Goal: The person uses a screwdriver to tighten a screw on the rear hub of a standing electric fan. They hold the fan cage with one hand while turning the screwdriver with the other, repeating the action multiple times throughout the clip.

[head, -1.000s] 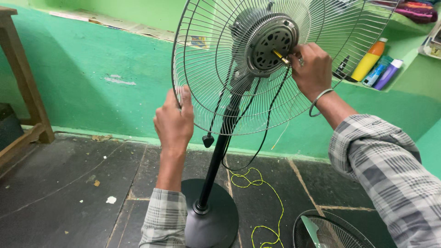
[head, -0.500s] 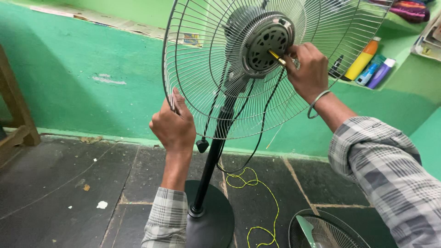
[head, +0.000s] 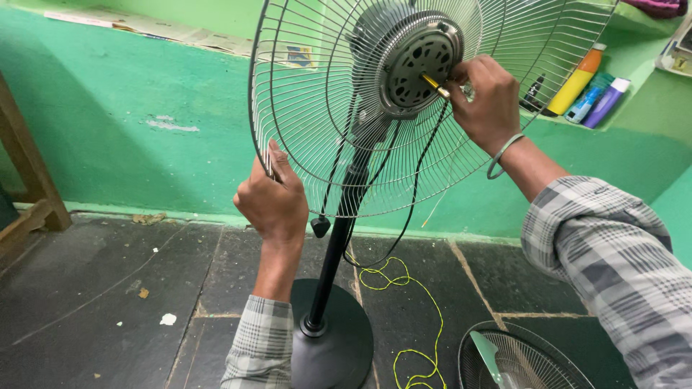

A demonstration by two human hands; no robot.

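Item: pedestal fan, partly stripped. Rear wire guard [head: 324,108], round, chrome-grey, mounted upright at the head of the black pole [head: 339,238]; the motor housing [head: 418,61] shows at its centre, with a vented grey face. The fan stands on the dark stone floor [head: 94,288], close to the green wall [head: 108,122].

Right hand [head: 490,97]: closed around a tool with a yellow shaft [head: 435,84], whose tip meets the middle of the motor face. A pale bangle [head: 502,155] sits on the wrist; the sleeve is grey plaid.

Left hand [head: 274,202]: fingers wrapped shut on the guard's outer rim at its lower left edge, thumb up along the wires.

Black cable [head: 414,194]: hangs from the motor area down in front of the pole, looping toward the floor.

Round black base [head: 335,338]: flat on the floor, at the bottom edge of the view, between the two forearms.

Yellow-green cord [head: 411,310]: lies in loose curls on the floor, just right of the base.

Second wire guard [head: 526,360]: lies on the floor at the bottom right corner, a pale green blade visible with it.

Wall ledge, upper right: orange bottle [head: 577,79], blue tube [head: 592,97] and purple tube [head: 608,101], side by side.

Wooden frame [head: 29,173]: at the left edge, standing on the floor.
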